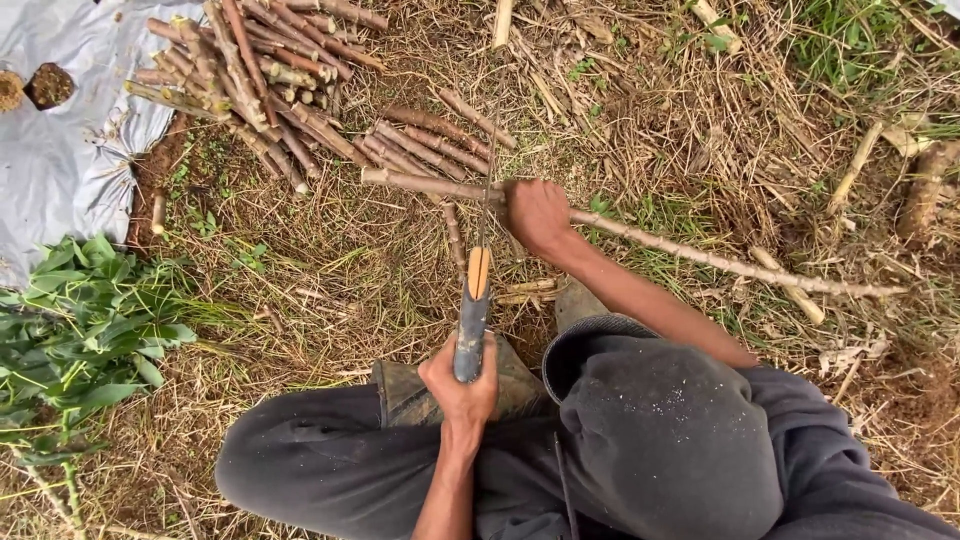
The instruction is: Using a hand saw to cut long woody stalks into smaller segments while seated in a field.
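**Saw on the long stem**

The person squats on dry straw, dark trousers and boots below. The left hand (460, 385) has its fingers wrapped tight around the handle of a saw (474, 300), whose thin blade runs forward to the long stem (700, 255). The right hand (537, 215) clamps that stem just beside the blade, pinning it across the ground. Beyond it, a pile of cut sticks (270, 75) lies near a grey sheet (60, 150). Green leaves (80, 330) spread at the left
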